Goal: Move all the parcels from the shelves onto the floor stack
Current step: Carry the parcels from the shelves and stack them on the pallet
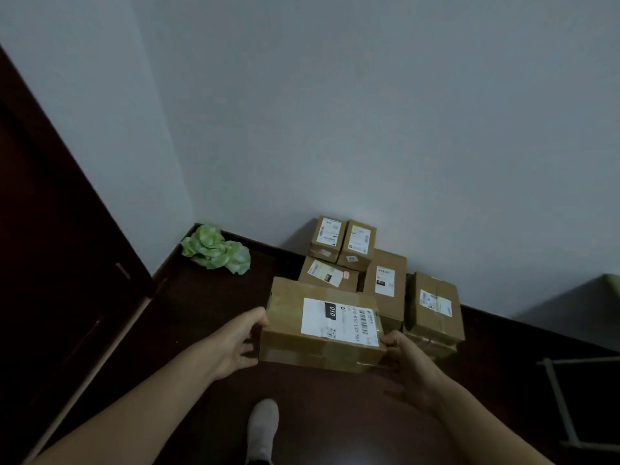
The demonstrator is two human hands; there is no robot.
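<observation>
I hold a brown cardboard parcel (288, 323) with a white shipping label between both hands, above the dark floor in front of the stack. My left hand (240, 342) grips its left end, thumb on top. My right hand (407, 359) grips its right end. Behind it, against the white wall, stands the floor stack (385, 290) of several labelled brown parcels, two small ones on top at the back and a taller one (434, 307) at the right.
A crumpled green bag (216, 250) lies in the floor corner at the left. A dark wooden door (60, 246) fills the left side. A white metal frame (567, 401) stands at the right. My white shoe (263, 427) is on the floor below the parcel.
</observation>
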